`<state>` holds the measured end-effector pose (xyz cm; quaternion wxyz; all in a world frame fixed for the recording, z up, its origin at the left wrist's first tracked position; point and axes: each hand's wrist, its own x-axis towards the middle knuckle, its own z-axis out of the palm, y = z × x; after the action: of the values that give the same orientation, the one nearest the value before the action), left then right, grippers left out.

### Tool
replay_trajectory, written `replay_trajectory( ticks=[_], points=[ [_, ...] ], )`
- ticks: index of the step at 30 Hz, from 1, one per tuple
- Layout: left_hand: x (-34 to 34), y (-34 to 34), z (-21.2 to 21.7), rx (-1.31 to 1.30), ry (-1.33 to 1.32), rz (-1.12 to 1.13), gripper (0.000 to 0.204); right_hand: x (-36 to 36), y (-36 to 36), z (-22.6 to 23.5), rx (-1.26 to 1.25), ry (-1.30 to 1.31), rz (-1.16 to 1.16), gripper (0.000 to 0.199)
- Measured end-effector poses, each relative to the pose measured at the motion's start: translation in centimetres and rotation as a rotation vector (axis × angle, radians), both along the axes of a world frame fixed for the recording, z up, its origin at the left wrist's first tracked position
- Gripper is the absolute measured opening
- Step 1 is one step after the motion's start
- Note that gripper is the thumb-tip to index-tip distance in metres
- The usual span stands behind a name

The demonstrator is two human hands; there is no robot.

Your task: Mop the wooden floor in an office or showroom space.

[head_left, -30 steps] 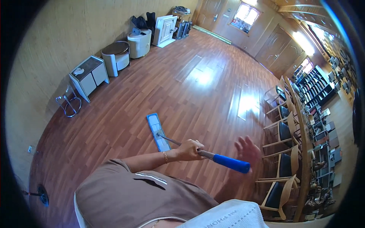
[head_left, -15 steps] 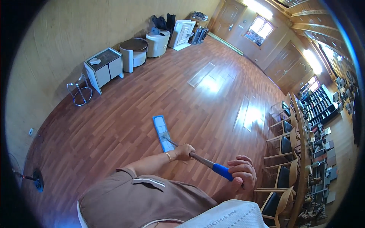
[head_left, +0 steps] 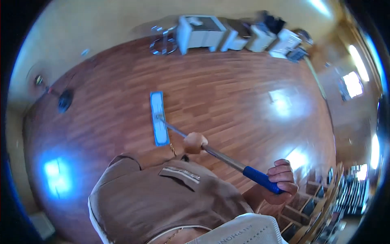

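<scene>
1. polished wooden floor (head_left: pixel 227 97) fills the scene, reddish-brown planks with bright patches of window glare across them.
2. flat mop (head_left: pixel 159 118) lies on the floor ahead of the person, its pale blue rectangular pad flat against the planks, its long side running away from the body.
3. metal mop pole (head_left: pixel 223 156) slants up from the pad toward the lower right, ending in a blue grip (head_left: pixel 260 179).
4. left hand (head_left: pixel 195 142) is wrapped around the pole partway up, fingers closed tight on the bare metal.
5. right hand (head_left: pixel 281 181) is clamped round the blue grip at the top end, fingers curled over it, low at the right of the body.
6. brown sleeve (head_left: pixel 162 191) and shoulder take up the lower middle of the view.
7. far wall shows a row of white cabinets (head_left: pixel 203 34) and bins, blurred, with a wire stool (head_left: pixel 162 42) to their left.
8. wooden chairs (head_left: pixel 317 203) line the right edge, near the right hand.
9. round black stand base (head_left: pixel 65 99) sits on the floor at the left, well apart from the mop.
</scene>
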<state>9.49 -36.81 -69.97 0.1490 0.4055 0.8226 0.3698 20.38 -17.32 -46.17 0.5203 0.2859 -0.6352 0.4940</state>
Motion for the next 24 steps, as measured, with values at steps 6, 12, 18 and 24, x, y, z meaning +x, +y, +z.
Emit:
replay_trajectory(
  ticks=[6, 12, 18, 24],
  points=[
    [4.1, -14.6, -4.1, -0.038, 0.087, 0.359, 0.027, -3.9, -7.3, -5.3, 0.075, -0.351, 0.761, 0.039],
    [11.7, -26.3, -11.5, -0.123, -0.002, 0.755, 0.034, -6.0, -16.1, -10.3, 0.069, -0.868, 1.267, 0.019],
    [17.6, -32.7, -16.4, -0.104, 0.065, 1.03, 0.019, -5.3, -21.0, -12.6, 0.177, -1.302, 1.412, 0.011],
    [15.9, -31.3, -14.6, -0.177, 0.084, 0.999, 0.01, -6.4, -19.9, -12.2, 0.221, -1.356, 1.322, 0.013]
  ],
)
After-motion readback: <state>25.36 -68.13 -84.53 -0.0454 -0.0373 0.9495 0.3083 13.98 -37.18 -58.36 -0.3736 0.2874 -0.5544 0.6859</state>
